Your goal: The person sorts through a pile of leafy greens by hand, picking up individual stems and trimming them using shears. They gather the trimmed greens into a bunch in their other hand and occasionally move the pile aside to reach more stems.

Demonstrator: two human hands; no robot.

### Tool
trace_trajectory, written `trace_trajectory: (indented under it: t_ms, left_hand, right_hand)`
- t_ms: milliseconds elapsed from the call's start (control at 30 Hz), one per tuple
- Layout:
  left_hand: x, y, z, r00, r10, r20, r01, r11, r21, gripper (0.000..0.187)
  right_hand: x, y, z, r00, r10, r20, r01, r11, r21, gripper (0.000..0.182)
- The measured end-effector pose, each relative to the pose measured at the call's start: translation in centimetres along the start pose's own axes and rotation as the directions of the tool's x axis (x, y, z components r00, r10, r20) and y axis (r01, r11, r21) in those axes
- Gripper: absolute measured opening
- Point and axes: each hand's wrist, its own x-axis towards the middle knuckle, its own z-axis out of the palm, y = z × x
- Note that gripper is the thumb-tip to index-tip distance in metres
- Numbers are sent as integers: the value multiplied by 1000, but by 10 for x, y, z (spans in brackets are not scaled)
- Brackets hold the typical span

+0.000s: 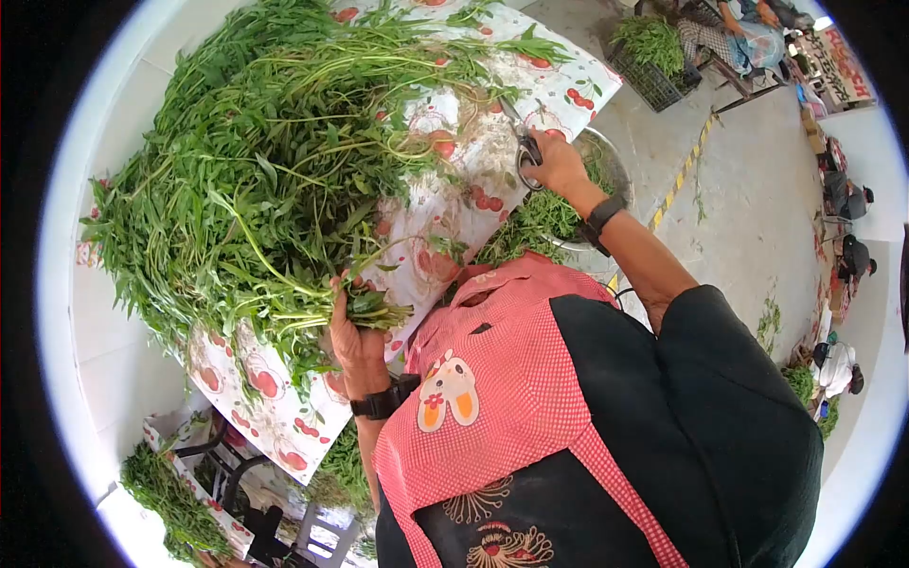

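In the head view my left hand [354, 339] is closed around a bunch of leafy green stems [294, 305], near the table's front edge. The cut-looking stem ends stick out to the right of the fist. My right hand [561, 166] grips black-handled scissors [526, 161] by the table's right edge, their blades pointing away from me over the cloth. A big heap of long leafy greens [237, 142] covers the far and left parts of the table. Whether the blades are apart is hard to make out.
The table wears a white cherry-print cloth [485, 201] strewn with plant scraps. A round metal basin [606, 156] with greens stands below its right edge. Farther off are a black crate of greens [653, 71], a yellow-black floor stripe [684, 175] and several seated people. Chairs stand at lower left.
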Motion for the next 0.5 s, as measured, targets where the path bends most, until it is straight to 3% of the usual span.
trace_trajectory:
  t_ms: [100, 133, 167, 233, 333, 367, 433, 467, 500]
  left_hand:
    - [-8, 4, 8, 994, -82, 68, 84, 996, -31, 17]
    - [-5, 4, 5, 997, -67, 48, 70, 996, -55, 16]
    - [-1, 2, 4, 998, -52, 37, 55, 995, -86, 15]
    - [-6, 5, 14, 996, -67, 67, 71, 995, -70, 14]
    - [3, 3, 16, 997, -75, 9, 75, 994, -80, 16]
    - [5, 3, 17, 998, -65, 7, 65, 994, -86, 16]
    - [8, 2, 18, 996, -85, 23, 87, 991, -105, 16]
    - [6, 1, 27, 998, -55, 1, 55, 992, -116, 15]
    - [4, -1, 30, 998, -61, -9, 59, 991, -120, 15]
  right_hand:
    - [2, 14, 10, 996, -75, -39, 76, 997, 28, 72]
    - [-1, 5, -5, 992, 16, 122, -45, 971, 234, 71]
    - [-2, 14, 3, 999, -41, -11, 42, 987, 155, 71]
    - [-2, 20, 5, 997, -74, 16, 71, 985, 155, 75]
    - [-13, 3, -5, 937, 188, 296, -313, 827, 466, 70]
    - [-18, -4, -12, 939, 177, 297, -304, 831, 465, 70]
    - [-29, -17, -23, 907, 115, 406, -398, 552, 732, 57]
    - [-41, -38, -50, 870, 58, 489, -441, 535, 721, 43]
    - [-55, -52, -66, 865, 63, 498, -450, 537, 714, 43]
